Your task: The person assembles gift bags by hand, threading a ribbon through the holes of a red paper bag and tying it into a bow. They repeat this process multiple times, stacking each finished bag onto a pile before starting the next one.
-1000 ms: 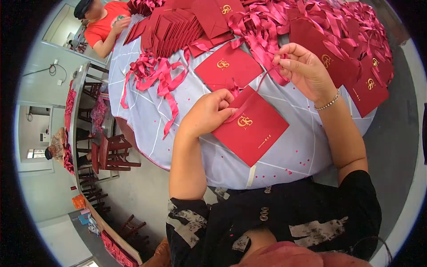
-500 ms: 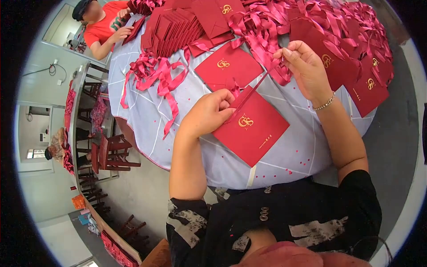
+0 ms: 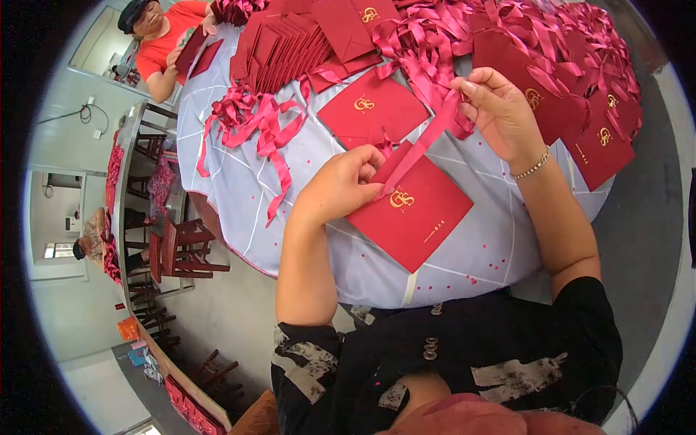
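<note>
A flat red paper bag [image 3: 424,217] with a gold monogram lies on the cloth in front of me, turned corner towards me. My left hand [image 3: 344,181] is closed at its upper left edge, thumb on top, pinching the bag and a pink-red ribbon. That ribbon [image 3: 424,143] runs slantwise up to my right hand [image 3: 500,109], raised above the table, whose thumb and forefinger pinch its far end; the other fingers are curled. Just beyond sits a second red bag [image 3: 373,109], flat, its monogram up.
A row of stacked red bags [image 3: 279,54] stands at the back, with ribboned bags [image 3: 565,51] heaped at the right. Loose ribbons [image 3: 264,123] lie left on the patterned tablecloth [image 3: 246,188]. Across the table, a person in orange-red [image 3: 165,47] handles bags. Wooden stools [image 3: 185,246] stand left.
The ribbon between my hands has turned from edge-on to showing its broad face. My hands have barely moved. The person across has opened up a dark red bag.
</note>
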A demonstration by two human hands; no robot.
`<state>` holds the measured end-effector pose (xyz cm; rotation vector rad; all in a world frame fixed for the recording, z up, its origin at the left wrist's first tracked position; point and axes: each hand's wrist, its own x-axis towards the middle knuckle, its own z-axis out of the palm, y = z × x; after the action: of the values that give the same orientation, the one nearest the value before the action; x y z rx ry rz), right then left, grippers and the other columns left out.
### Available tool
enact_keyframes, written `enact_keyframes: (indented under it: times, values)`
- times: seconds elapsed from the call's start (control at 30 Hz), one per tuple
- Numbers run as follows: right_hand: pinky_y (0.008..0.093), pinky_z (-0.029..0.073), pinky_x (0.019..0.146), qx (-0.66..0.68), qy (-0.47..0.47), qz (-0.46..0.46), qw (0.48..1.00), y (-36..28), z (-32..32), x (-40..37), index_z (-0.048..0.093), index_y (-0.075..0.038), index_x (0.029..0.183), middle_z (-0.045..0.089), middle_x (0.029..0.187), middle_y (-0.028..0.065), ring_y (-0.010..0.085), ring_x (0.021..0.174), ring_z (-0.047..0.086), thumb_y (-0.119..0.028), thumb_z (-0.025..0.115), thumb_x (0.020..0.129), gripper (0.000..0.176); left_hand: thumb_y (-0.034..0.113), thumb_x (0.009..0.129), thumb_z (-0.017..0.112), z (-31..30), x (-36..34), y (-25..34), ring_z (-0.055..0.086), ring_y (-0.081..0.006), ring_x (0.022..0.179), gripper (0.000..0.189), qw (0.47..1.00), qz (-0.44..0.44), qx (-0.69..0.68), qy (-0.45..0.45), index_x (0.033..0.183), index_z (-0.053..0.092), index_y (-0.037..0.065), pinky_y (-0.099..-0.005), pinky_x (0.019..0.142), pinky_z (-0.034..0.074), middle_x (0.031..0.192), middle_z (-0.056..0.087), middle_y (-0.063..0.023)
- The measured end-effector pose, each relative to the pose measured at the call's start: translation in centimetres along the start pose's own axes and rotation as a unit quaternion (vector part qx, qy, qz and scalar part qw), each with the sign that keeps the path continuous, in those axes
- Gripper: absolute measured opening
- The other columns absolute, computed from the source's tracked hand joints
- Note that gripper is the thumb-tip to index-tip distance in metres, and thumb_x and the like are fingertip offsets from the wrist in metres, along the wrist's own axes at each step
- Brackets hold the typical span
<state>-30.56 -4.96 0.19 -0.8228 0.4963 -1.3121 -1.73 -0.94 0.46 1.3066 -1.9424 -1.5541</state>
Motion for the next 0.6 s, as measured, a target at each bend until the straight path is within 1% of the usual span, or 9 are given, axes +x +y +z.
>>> enact_keyframes:
  times: [0.1,0.13,0.2,0.27,0.33,0.4,0.43,0.5,0.6]
  values:
    - [0.0310,0.052,0.089,0.033,0.000,0.013,0.999,0.0,-0.2,0.1,0.060,-0.006,0.100,0.069,0.103,0.0102,0.0179,0.098,0.065,-0.003,0.063,0.092,0.009,-0.004,0.077,0.064,0.1,-0.2,0.7,0.050,-0.0065,0.063,0.023,1.000,-0.012,-0.013,0.001,0.098,0.054,0.001,-0.0264,0.056,0.041,0.068,0.057,-0.0011]
    - [0.0310,0.052,0.089,0.033,0.000,0.013,0.999,0.1,-0.3,0.1,0.060,-0.006,0.100,0.069,0.103,0.0102,0.0179,0.098,0.065,-0.003,0.063,0.092,0.009,-0.004,0.077,0.064,0.1,-0.2,0.7,0.048,-0.0067,0.063,0.023,1.000,-0.017,-0.021,0.000,0.097,0.054,0.001,-0.0265,0.056,0.040,0.066,0.055,-0.0004]
    - [0.0317,0.052,0.088,0.083,0.015,0.018,0.996,0.5,-0.5,0.0,0.061,-0.007,0.100,0.069,0.101,0.0089,0.0182,0.097,0.066,-0.002,0.063,0.091,0.010,-0.004,0.076,0.064,0.1,-0.1,0.5,0.047,-0.0069,0.062,0.023,0.999,-0.022,-0.031,-0.001,0.097,0.054,0.002,-0.0266,0.056,0.039,0.065,0.052,0.0004]
    - [0.0302,0.052,0.086,0.087,0.014,0.019,0.996,0.9,-1.2,0.1,0.062,-0.008,0.101,0.069,0.102,0.0080,0.0169,0.097,0.065,-0.003,0.061,0.093,0.011,-0.004,0.075,0.064,0.0,-0.1,0.0,0.043,-0.0076,0.060,0.024,1.000,-0.004,0.013,0.005,0.095,0.053,0.002,-0.0268,0.055,0.038,0.064,0.047,0.0017]
    - [0.0287,0.052,0.084,0.091,0.012,0.018,0.996,0.9,-1.2,0.2,0.063,-0.010,0.103,0.070,0.103,0.0072,0.0155,0.097,0.065,-0.003,0.059,0.094,0.012,-0.004,0.075,0.064,0.0,-0.1,0.1,0.042,-0.0078,0.060,0.024,1.000,-0.008,0.018,0.003,0.095,0.053,0.002,-0.0269,0.055,0.037,0.064,0.045,0.0019]
    - [0.0315,0.052,0.085,0.111,0.046,0.030,0.992,0.7,-0.8,0.1,0.063,-0.009,0.096,0.070,0.098,0.0072,0.0171,0.095,0.066,-0.001,0.063,0.091,0.010,-0.003,0.074,0.064,-0.1,-0.1,0.1,0.041,-0.0080,0.060,0.024,1.000,-0.010,0.024,0.000,0.095,0.053,0.003,-0.0270,0.054,0.037,0.063,0.043,0.0020]
    - [0.0315,0.052,0.085,0.111,0.046,0.030,0.992,0.8,-0.8,0.1,0.063,-0.009,0.096,0.070,0.098,0.0072,0.0171,0.095,0.066,-0.001,0.063,0.091,0.010,-0.004,0.074,0.064,-0.1,-0.2,0.2,0.041,-0.0080,0.060,0.024,1.000,-0.007,0.029,-0.003,0.095,0.053,0.003,-0.0271,0.054,0.037,0.064,0.043,0.0019]
    - [0.0320,0.052,0.085,0.107,0.039,-0.010,0.993,0.9,-0.8,0.1,0.063,-0.009,0.095,0.070,0.098,0.0071,0.0173,0.095,0.066,-0.001,0.063,0.091,0.009,-0.004,0.074,0.064,-0.1,-0.2,0.1,0.041,-0.0080,0.060,0.025,0.999,-0.004,0.034,-0.005,0.095,0.053,0.003,-0.0271,0.054,0.037,0.064,0.044,0.0017]
    - [0.0324,0.052,0.086,0.110,0.049,-0.025,0.992,1.2,-0.6,0.0,0.063,-0.009,0.097,0.070,0.098,0.0069,0.0174,0.095,0.066,-0.002,0.063,0.091,0.009,-0.004,0.074,0.065,0.0,-0.1,0.1,0.041,-0.0080,0.061,0.026,1.000,0.004,0.017,-0.007,0.095,0.053,0.002,-0.0271,0.054,0.037,0.063,0.043,0.0017]
